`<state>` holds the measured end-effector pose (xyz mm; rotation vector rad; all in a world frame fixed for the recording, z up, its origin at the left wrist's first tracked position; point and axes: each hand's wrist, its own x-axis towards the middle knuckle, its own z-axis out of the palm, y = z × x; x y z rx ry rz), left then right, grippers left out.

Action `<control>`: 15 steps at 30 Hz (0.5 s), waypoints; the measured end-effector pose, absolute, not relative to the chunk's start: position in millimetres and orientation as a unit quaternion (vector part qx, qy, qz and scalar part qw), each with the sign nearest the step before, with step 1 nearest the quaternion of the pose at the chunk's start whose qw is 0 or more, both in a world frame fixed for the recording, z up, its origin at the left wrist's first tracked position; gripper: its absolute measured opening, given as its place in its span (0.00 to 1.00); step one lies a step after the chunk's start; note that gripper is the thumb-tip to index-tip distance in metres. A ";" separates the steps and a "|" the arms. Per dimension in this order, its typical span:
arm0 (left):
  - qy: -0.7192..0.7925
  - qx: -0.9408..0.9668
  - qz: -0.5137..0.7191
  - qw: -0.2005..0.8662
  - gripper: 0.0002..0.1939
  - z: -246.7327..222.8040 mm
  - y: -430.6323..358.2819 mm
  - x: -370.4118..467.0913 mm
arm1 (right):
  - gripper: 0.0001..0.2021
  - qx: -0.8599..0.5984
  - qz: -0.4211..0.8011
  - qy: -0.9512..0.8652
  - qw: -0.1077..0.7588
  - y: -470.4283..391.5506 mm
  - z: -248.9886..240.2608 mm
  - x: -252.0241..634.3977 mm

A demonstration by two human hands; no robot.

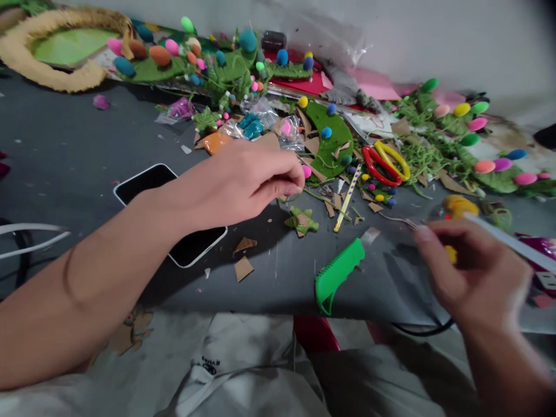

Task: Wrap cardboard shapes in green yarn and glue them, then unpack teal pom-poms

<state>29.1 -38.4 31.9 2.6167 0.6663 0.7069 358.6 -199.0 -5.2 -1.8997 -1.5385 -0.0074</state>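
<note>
A: Pls, what is on far L of the grey tbl?
B: At the back, a tan ring [15, 49], open at its R side. Nearer, a phone [200, 246] w/ dark screen, partly hidden under the L forearm
A: And the L hand [249, 179]?
B: Palm down, fingers curled, thumb tip and index tip brought together. I cannot tell if sth is b/w them. A pink ball [307, 171] is just beside these tips, and a green star [301, 222] w/ a brown pc on it lies on the tbl, a bit nearer to the person
A: Next, going R?
B: A green toothed tool [340, 269] near the front edge, a yellow dotted strip [347, 200] behind it, then scissors [369, 159] w/ red and yellow handles
A: And the R hand [473, 272]?
B: Half curled, somewhat blurred. Thumb and index pinch the end of a thin strand [397, 219], thread or wire, cannot tell which. Behind the fingers, a yellow thing [460, 204]; if the hand touches it, not clear. Last, at far R, a purple packet [542, 249]
</note>
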 end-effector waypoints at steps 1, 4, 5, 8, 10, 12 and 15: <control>0.234 0.925 0.244 0.176 0.07 31.4 -39.2 29.7 | 0.09 -0.710 -0.009 -0.612 0.348 -190.4 -5.9 347.1; 0.231 0.928 0.234 0.174 0.07 31.3 -41.5 30.3 | 0.13 -0.699 -0.001 -0.604 0.383 -176.7 -10.9 336.4; 0.230 0.929 0.233 0.172 0.08 31.6 -42.3 30.1 | 0.18 -0.704 0.001 -0.588 0.399 -176.1 -12.9 339.1; 0.228 0.931 0.232 0.167 0.09 32.8 -43.7 29.7 | 0.28 -0.710 0.002 -0.548 0.441 -180.9 -17.8 353.5; 0.225 0.932 0.231 0.166 0.09 32.8 -43.8 29.9 | 0.29 -0.715 0.005 -0.533 0.453 -186.5 -19.4 361.2; 0.225 0.932 0.230 0.165 0.08 32.4 -43.5 30.4 | 0.25 -0.734 0.003 -0.530 0.424 -192.3 -19.9 364.9; 0.230 0.933 0.224 0.162 0.08 31.8 -43.3 31.0 | 0.20 -0.763 -0.004 -0.524 0.378 -201.0 -19.1 367.2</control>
